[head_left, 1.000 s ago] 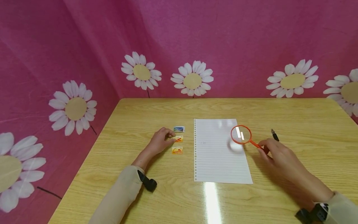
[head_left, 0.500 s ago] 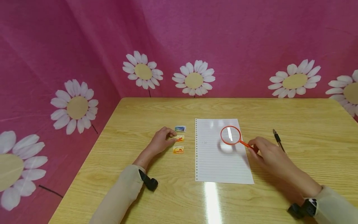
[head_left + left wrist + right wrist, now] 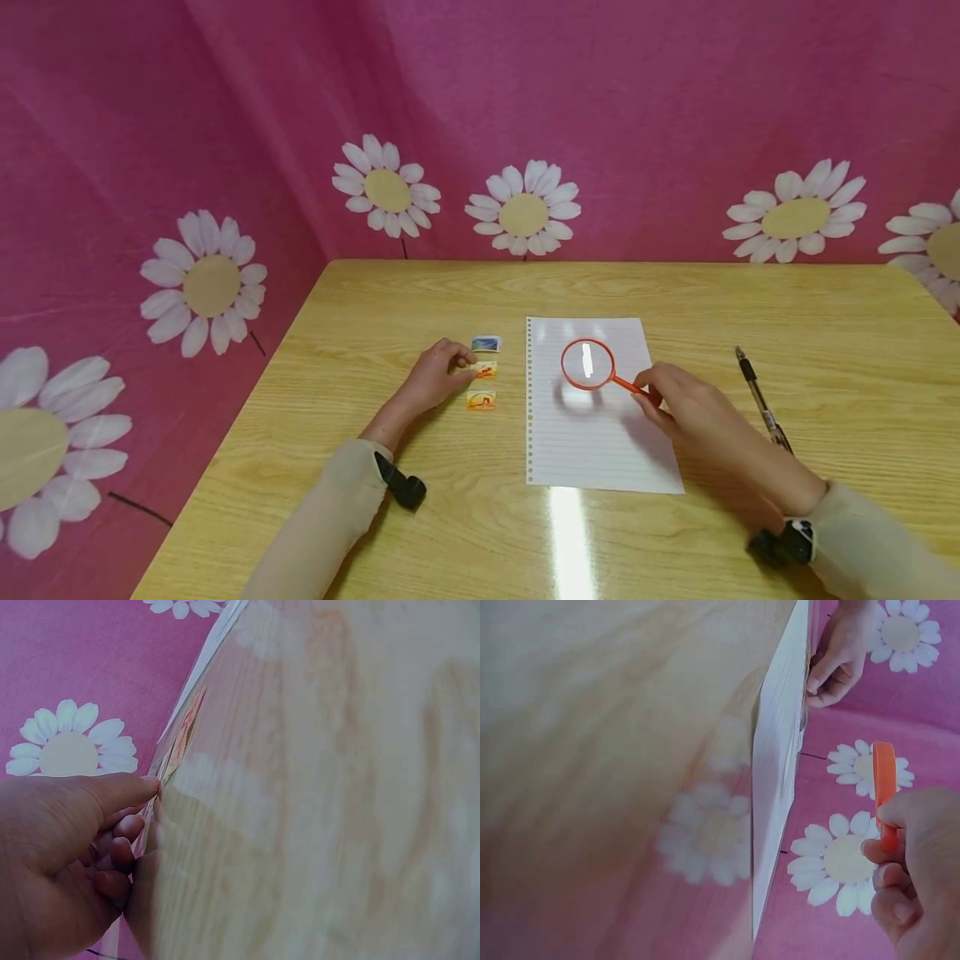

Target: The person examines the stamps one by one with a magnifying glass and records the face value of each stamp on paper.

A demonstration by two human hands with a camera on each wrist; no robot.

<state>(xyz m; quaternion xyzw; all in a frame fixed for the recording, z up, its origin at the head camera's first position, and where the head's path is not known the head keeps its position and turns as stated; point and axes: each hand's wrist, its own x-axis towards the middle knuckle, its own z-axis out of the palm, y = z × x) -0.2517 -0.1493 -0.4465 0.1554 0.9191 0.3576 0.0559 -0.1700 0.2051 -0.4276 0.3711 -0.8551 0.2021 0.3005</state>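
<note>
In the head view, the right hand [image 3: 693,408] pinches the handle of the red magnifier [image 3: 588,364] between thumb and fingers. The lens is held above the lined paper [image 3: 600,450], apart from it, with its shadow falling on the sheet and a white glare in the glass. The left hand [image 3: 437,373] lies relaxed, fingers loosely bent, thumb tip at the left edge of the middle card [image 3: 487,369]. The blue top card [image 3: 486,343] lies just beyond that one and the yellow bottom card [image 3: 482,401] just nearer, all in a column left of the paper. The pen [image 3: 763,402] lies right of the paper, partly hidden behind the right forearm. Behind the wooden table [image 3: 420,300] hangs a pink cloth [image 3: 645,108] with white flowers.

In the left wrist view, the thumb stretches to the table's surface while the other fingers curl loosely below it; an orange card shows slantwise just past the thumb tip.

In the right wrist view, the magnifier is nearly edge-on in the right hand's pinch, with the left hand near the paper's far end.
</note>
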